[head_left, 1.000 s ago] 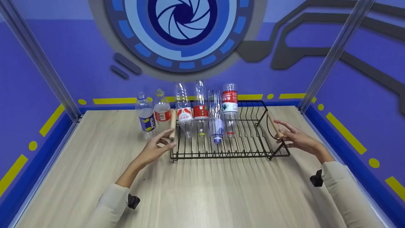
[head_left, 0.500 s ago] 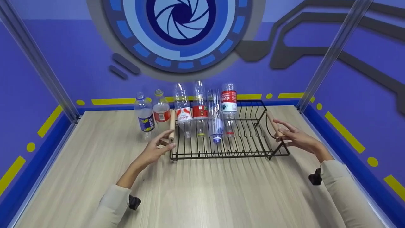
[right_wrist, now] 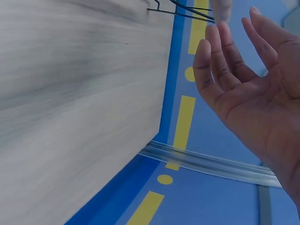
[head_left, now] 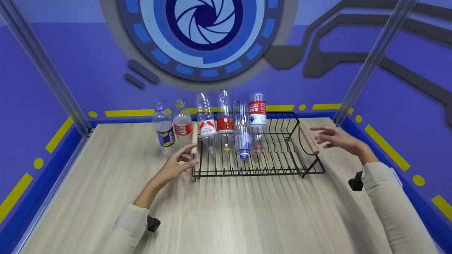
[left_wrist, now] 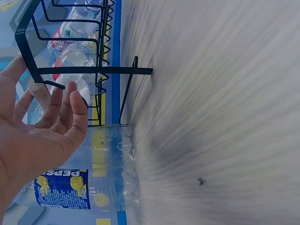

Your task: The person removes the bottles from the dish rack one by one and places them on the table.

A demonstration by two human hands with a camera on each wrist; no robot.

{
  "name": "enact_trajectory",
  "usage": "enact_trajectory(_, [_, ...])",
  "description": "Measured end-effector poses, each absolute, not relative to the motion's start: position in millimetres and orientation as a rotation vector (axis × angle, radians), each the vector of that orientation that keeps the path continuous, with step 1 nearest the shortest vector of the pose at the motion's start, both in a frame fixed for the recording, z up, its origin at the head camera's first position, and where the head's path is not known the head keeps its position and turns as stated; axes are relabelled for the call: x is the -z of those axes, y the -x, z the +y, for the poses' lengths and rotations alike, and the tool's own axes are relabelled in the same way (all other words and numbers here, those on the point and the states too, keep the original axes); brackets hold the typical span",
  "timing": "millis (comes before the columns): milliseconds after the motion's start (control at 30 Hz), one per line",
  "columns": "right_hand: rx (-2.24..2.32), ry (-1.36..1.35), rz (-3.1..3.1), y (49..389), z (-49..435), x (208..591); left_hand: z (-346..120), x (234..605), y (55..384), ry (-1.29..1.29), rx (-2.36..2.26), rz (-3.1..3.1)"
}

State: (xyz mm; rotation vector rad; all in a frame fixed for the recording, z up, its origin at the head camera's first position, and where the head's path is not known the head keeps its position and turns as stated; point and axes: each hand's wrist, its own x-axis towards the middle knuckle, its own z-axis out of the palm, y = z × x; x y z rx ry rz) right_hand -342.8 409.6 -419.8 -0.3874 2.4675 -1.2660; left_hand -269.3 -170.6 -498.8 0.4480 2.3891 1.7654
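Note:
A black wire dish rack (head_left: 247, 173) with wooden handles stands on the table. Several clear plastic bottles lean neck down in it, among them a red-labelled one (head_left: 225, 124) and one with a blue cap (head_left: 243, 143). My left hand (head_left: 173, 165) is at the left wooden handle (head_left: 195, 139), with its fingers curled around the handle in the left wrist view. My right hand (head_left: 340, 141) hovers off the right wooden handle (head_left: 309, 139), holding nothing; its fingers are loosely bent in the right wrist view.
Left of the rack two bottles stand upright: a blue-labelled Pepsi bottle (head_left: 165, 137) and a red-labelled bottle (head_left: 182, 128). A patterned blue wall (head_left: 88, 70) rises behind the wooden table (head_left: 226, 215). Metal posts (head_left: 374, 60) mark the back corners.
My right hand has come off the right wooden handle and moved up and to the right. The left hand stays at its handle. Rack and bottles look unmoved.

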Motion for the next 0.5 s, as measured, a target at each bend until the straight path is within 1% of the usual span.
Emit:
enact_trajectory(200, [1.233, 0.386, 2.532, 353.9, 400.7, 397.3, -167.4, 499.1, 272.4, -0.456, -1.774, 2.369])
enact_trajectory(500, [1.171, 0.450, 2.524, 377.5, 351.7, 374.3, -168.4, 499.2, 270.9, -0.436, -1.795, 2.349])
